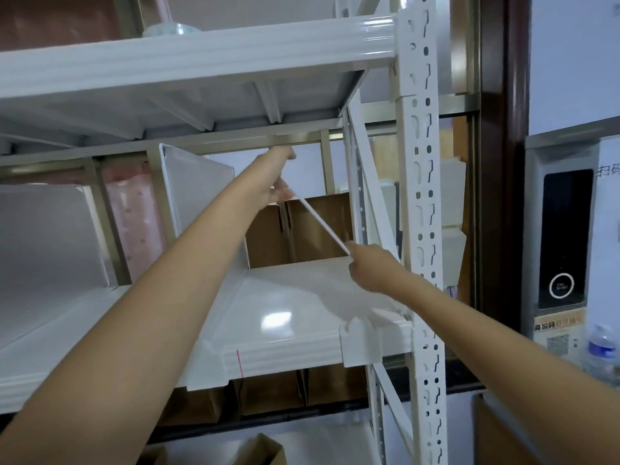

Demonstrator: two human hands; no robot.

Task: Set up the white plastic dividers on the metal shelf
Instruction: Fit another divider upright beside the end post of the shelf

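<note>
- Head view: a divider [322, 224], seen edge-on and tilted, sits over the shelf [302, 310] toward its right back corner.
- Left hand [275, 182] pinches its upper end, right hand [370, 268] its lower end, likely to steer it upright.
- Open room lies between the standing divider [198, 196] and the right post [424, 196].
</note>
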